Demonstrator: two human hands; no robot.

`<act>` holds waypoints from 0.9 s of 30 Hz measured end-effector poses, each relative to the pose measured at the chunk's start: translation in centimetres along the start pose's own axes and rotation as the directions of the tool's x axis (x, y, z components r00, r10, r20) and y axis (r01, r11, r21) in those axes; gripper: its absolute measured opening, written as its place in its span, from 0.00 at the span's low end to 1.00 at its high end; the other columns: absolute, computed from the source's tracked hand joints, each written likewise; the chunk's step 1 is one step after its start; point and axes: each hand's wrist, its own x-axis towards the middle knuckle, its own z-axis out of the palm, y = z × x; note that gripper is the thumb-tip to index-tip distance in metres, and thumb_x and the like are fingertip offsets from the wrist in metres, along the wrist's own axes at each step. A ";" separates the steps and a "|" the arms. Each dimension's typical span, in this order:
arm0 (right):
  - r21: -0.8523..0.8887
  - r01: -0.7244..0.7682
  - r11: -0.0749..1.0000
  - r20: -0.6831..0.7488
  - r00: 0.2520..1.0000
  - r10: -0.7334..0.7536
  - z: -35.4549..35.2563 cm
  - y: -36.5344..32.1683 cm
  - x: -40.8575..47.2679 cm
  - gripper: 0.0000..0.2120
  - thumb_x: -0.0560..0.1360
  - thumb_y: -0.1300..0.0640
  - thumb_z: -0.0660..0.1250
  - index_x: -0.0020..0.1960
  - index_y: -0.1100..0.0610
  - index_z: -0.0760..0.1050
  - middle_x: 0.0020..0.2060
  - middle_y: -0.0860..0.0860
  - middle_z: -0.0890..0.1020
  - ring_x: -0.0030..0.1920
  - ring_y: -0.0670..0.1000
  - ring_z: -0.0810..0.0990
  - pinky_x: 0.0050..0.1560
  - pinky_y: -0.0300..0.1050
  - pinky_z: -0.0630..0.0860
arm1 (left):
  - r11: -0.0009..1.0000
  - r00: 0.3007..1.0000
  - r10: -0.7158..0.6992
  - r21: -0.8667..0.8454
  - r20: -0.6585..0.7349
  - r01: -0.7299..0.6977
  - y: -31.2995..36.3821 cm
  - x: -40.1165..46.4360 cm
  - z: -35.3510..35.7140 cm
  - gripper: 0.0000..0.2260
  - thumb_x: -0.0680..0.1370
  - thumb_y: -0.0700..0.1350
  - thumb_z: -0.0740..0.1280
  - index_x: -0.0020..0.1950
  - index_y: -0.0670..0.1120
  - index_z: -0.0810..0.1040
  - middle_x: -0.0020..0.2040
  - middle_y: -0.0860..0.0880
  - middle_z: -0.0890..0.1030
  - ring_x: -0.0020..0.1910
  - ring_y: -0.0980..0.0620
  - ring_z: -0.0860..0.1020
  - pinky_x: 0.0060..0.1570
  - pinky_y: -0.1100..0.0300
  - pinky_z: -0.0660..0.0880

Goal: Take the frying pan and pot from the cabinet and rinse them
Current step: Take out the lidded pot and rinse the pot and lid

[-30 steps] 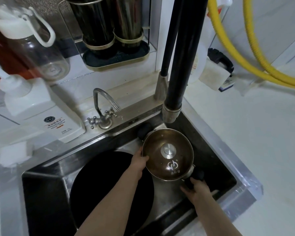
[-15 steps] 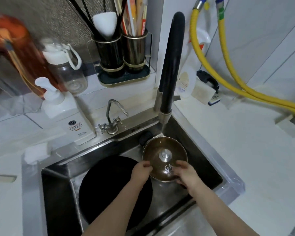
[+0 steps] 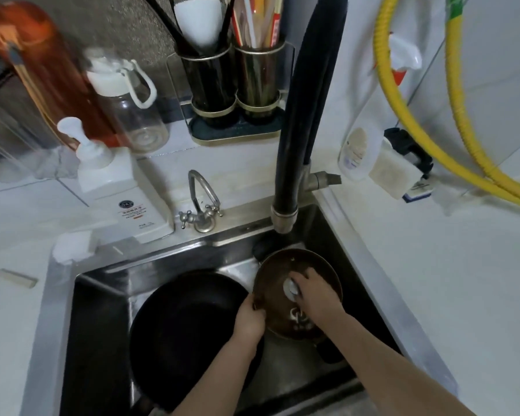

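Observation:
A black frying pan (image 3: 180, 322) lies flat in the left half of the steel sink (image 3: 57, 310). To its right stands the small pot (image 3: 275, 277), covered by a brown glass lid with a silver knob (image 3: 290, 286) and with black side handles. My left hand (image 3: 249, 319) grips the pot's left rim. My right hand (image 3: 315, 295) lies on the lid, its fingers curled round the knob. The black pull-down faucet (image 3: 306, 115) hangs just above the pot's far edge; no water is visible.
A small tap (image 3: 200, 205) and a white soap dispenser (image 3: 114, 187) stand behind the sink. Further back are a utensil holder (image 3: 237, 85), a clear bottle (image 3: 132, 109) and an orange jug (image 3: 39, 64). Yellow hoses (image 3: 409, 124) cross the right wall. White counter (image 3: 448, 280) lies right.
My right hand left the pot's near-right handle, crossed the lid and took hold of the knob. My left hand stayed on the left rim. The view tilted up.

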 end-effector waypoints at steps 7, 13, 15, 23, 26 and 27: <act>0.116 0.183 0.976 -0.285 0.948 -0.144 -5.4 -0.5 -3.6 0.21 0.75 0.51 0.64 0.67 0.47 0.67 0.59 0.52 0.71 0.54 0.53 0.76 0.56 0.45 0.75 | 0.965 0.960 0.236 0.157 -0.153 -0.212 1.8 -3.7 -1.0 0.20 0.76 0.34 0.64 0.65 0.51 0.74 0.45 0.56 0.81 0.46 0.61 0.79 0.47 0.69 0.72; 0.128 0.131 0.983 -0.412 0.909 -0.067 -11.6 2.8 -5.4 0.22 0.74 0.52 0.65 0.68 0.51 0.70 0.58 0.54 0.75 0.55 0.55 0.75 0.55 0.47 0.72 | 0.980 0.979 0.198 0.006 -0.052 -0.198 5.9 -5.0 3.9 0.21 0.77 0.32 0.61 0.68 0.48 0.72 0.37 0.47 0.77 0.34 0.52 0.75 0.42 0.55 0.77; 0.153 0.086 0.984 -0.437 0.899 -0.011 -13.1 4.8 -5.7 0.21 0.73 0.54 0.66 0.66 0.53 0.73 0.59 0.56 0.76 0.57 0.58 0.76 0.56 0.48 0.72 | 0.985 0.987 0.160 -0.063 0.011 -0.159 7.3 -5.3 6.6 0.20 0.78 0.31 0.60 0.67 0.46 0.71 0.42 0.44 0.79 0.32 0.53 0.75 0.31 0.63 0.76; 0.241 -0.111 0.964 -0.388 0.900 0.200 -15.5 13.0 -6.1 0.20 0.75 0.56 0.65 0.67 0.57 0.72 0.59 0.58 0.78 0.58 0.57 0.77 0.57 0.46 0.71 | 0.976 0.980 -0.025 -0.208 0.199 0.067 8.6 -5.5 15.4 0.11 0.79 0.31 0.57 0.58 0.38 0.75 0.43 0.45 0.79 0.38 0.53 0.77 0.38 0.64 0.77; 0.268 -0.152 0.951 -0.365 0.898 0.247 -15.3 15.0 -6.0 0.21 0.75 0.56 0.65 0.67 0.56 0.71 0.59 0.58 0.77 0.58 0.57 0.77 0.56 0.45 0.71 | 0.965 0.962 -0.044 -0.236 0.269 0.110 8.2 -5.5 17.2 0.12 0.79 0.31 0.57 0.51 0.41 0.78 0.41 0.47 0.83 0.39 0.54 0.80 0.37 0.68 0.78; 0.271 -0.167 0.948 -0.357 0.897 0.260 -15.3 15.5 -5.9 0.21 0.75 0.56 0.65 0.68 0.56 0.71 0.60 0.57 0.77 0.58 0.57 0.76 0.56 0.45 0.71 | 0.963 0.958 -0.052 -0.239 0.281 0.122 8.1 -5.5 17.7 0.13 0.78 0.30 0.57 0.48 0.43 0.79 0.39 0.49 0.84 0.38 0.56 0.81 0.38 0.68 0.78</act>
